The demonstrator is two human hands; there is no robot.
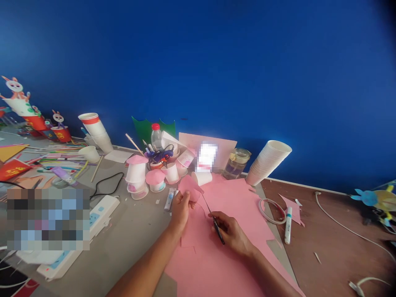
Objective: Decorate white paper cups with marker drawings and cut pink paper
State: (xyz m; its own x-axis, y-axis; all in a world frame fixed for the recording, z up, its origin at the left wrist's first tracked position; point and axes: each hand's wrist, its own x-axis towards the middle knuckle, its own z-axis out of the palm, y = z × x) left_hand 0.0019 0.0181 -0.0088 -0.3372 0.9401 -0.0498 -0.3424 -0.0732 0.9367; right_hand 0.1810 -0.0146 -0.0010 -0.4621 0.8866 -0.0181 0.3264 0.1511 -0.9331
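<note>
My left hand [182,208] pinches a rounded piece of pink paper [189,185] between thumb and fingers, raised over the large pink sheet. Closed round a black handle, my right hand [230,232] holds what look like scissors [218,231], seen edge-on. Their slim blade points up and left, with its tip at the right edge of the pink piece. A narrow pink strip curves below that piece. Beneath both hands lies the large pink paper sheet [225,264], with cut edges. My right fingers partly hide the scissors' handle.
Paper cups with pink tops [136,169] stand behind my left hand. A lit, blurred screen [206,156] leans at the back, near a glass jar [236,163] and a stack of white cups [269,161]. Tape [272,211] and a marker [288,225] lie right; a power strip [105,208] left.
</note>
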